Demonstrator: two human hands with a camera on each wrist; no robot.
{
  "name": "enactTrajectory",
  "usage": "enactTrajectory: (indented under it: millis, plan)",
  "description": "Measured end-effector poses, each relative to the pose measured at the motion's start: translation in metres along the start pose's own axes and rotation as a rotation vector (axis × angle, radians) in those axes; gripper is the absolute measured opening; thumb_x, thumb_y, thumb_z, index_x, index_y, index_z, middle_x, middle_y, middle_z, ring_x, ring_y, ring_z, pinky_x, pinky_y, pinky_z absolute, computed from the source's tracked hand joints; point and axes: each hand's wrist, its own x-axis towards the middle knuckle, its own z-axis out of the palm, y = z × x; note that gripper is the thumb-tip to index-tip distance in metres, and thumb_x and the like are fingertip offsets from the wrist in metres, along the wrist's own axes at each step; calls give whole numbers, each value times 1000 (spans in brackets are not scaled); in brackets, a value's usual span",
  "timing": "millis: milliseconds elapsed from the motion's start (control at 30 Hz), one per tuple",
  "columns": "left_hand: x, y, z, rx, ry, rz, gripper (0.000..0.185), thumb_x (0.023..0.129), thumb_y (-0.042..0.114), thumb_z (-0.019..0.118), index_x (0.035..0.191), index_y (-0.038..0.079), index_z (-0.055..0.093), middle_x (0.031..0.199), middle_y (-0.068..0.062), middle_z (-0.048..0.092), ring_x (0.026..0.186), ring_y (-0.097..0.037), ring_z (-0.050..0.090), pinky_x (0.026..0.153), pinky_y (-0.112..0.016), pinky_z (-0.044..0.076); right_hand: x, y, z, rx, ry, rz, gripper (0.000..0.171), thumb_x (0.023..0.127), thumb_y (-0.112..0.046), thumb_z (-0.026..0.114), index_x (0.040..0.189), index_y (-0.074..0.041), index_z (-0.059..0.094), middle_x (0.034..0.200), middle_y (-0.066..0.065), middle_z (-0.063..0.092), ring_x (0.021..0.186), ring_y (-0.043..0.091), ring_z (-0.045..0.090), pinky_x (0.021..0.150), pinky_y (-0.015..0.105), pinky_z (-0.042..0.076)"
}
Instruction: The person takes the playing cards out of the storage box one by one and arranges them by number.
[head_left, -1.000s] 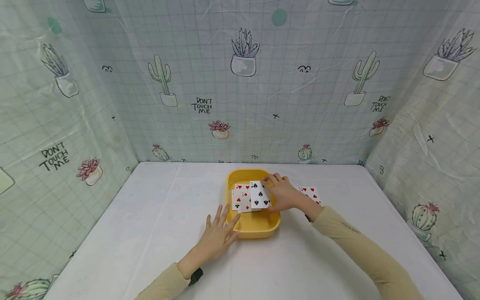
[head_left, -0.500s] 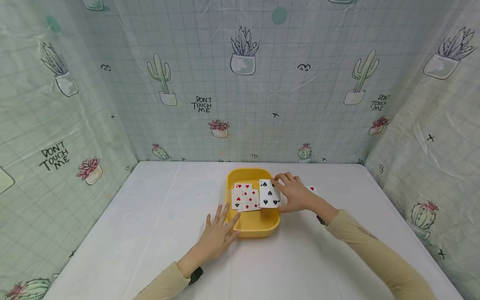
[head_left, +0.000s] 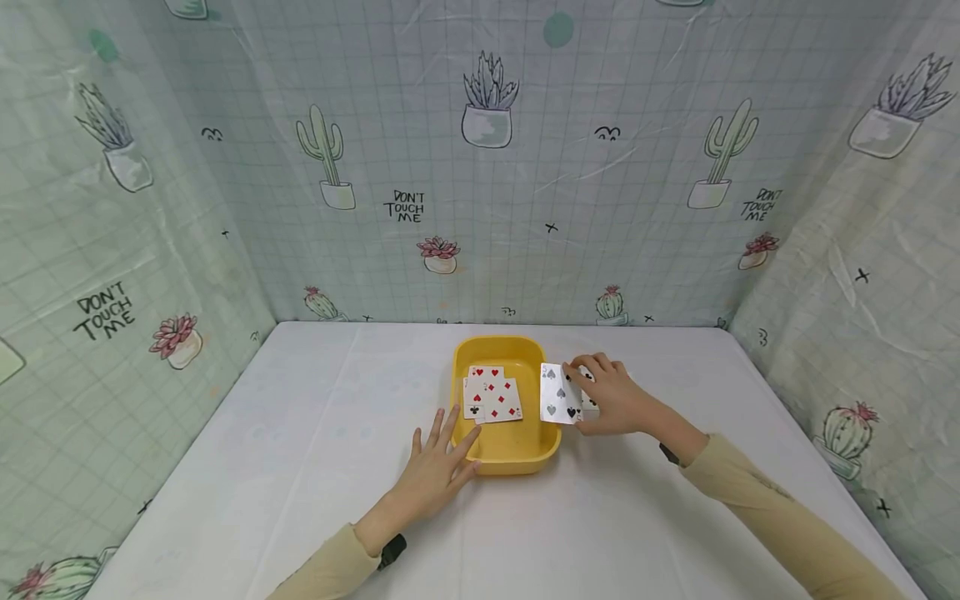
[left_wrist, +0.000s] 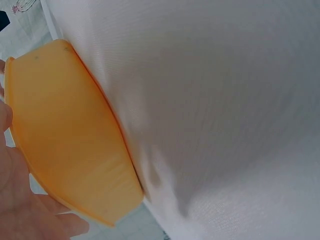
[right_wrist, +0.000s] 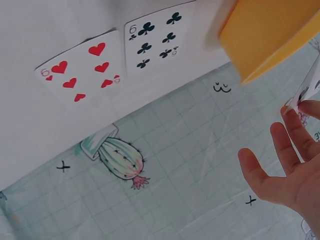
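Observation:
In the head view, my right hand [head_left: 617, 402] pinches a playing card, the five of spades [head_left: 552, 393], between thumb and fingers at its right edge. The card overlaps the right rim of the yellow tray [head_left: 517, 468]. At the right wrist view's edge, the same five of spades [right_wrist: 312, 82] appears nearly edge-on. My left hand [head_left: 426, 482] rests spread, fingertips on the tray's left rim. From the left wrist, the yellow tray [left_wrist: 70, 130] shows its outer wall beside the fingers. Inside the tray lie overlapping cards: hearts [head_left: 477, 375], diamonds [head_left: 501, 400] and a clubs card [head_left: 474, 412].
Right of the tray, a six of hearts [right_wrist: 87, 62] and a six of clubs [right_wrist: 157, 47] lie side by side, face up on the white table [head_left: 360, 392]. My right hand hides most of them in the head view. A patterned cloth [head_left: 637, 225] hangs behind the table.
My right hand has carried the five of spades rightward, from over the tray's cards to its right rim. The diamonds card beneath is now uncovered. My left hand has stayed in place.

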Motion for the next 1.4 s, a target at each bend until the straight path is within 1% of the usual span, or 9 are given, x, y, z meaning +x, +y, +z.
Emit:
enactTrajectory:
  millis: [200, 500, 700, 867, 967, 1167, 1400]
  plan:
    - [0, 0, -1, -15, -5, -7, 54, 92, 49, 35, 139, 24, 31, 151, -13, 8, 137, -38, 7, 98, -67, 18, -9, 5, 2, -23, -19, 11, 83, 68, -45, 67, 136, -8, 36, 129, 9, 38, 115, 27, 32, 89, 51, 33]
    - [0, -1, -1, -5, -2, 2, 53, 92, 48, 35, 139, 23, 31, 150, -15, 9, 137, -39, 8, 97, -67, 19, -23, 16, 9, -35, 3, 45, 83, 66, -44, 69, 133, -6, 40, 126, 10, 42, 112, 29, 34, 87, 53, 35]
    - [0, -2, -1, -5, 9, 13, 53, 92, 47, 36, 139, 21, 33, 150, -16, 10, 136, -40, 10, 96, -67, 20, -31, 24, 19, -31, -45, 76, 82, 66, -45, 69, 134, -8, 40, 128, 10, 42, 113, 29, 34, 89, 53, 34]
    - [0, -2, 0, 1, -2, 6, 54, 92, 49, 34, 139, 23, 31, 150, -15, 9, 137, -39, 9, 96, -67, 19, -35, 26, 26, -26, -92, 91, 82, 67, -45, 68, 134, -8, 40, 129, 12, 42, 116, 34, 35, 89, 57, 33]
    - [0, -2, 0, 0, -7, 0, 54, 92, 50, 34, 140, 24, 30, 151, -13, 7, 137, -38, 8, 97, -67, 18, -38, 27, 30, -25, -105, 89, 81, 66, -44, 68, 133, -9, 40, 129, 12, 43, 117, 35, 35, 89, 58, 32]
    - [-1, -1, -1, 0, -5, -2, 54, 92, 50, 34, 140, 25, 31, 151, -13, 8, 137, -38, 8, 97, -67, 18, -44, 31, 39, -25, -123, 74, 81, 65, -43, 70, 132, -9, 41, 127, 11, 44, 115, 32, 36, 87, 57, 33]
    - [0, -1, 0, -3, -13, -6, 54, 92, 50, 33, 140, 25, 30, 151, -12, 6, 138, -37, 6, 98, -66, 18, -49, 37, 48, -31, -100, 17, 77, 64, -40, 69, 130, -8, 44, 125, 9, 46, 111, 28, 37, 83, 55, 35]
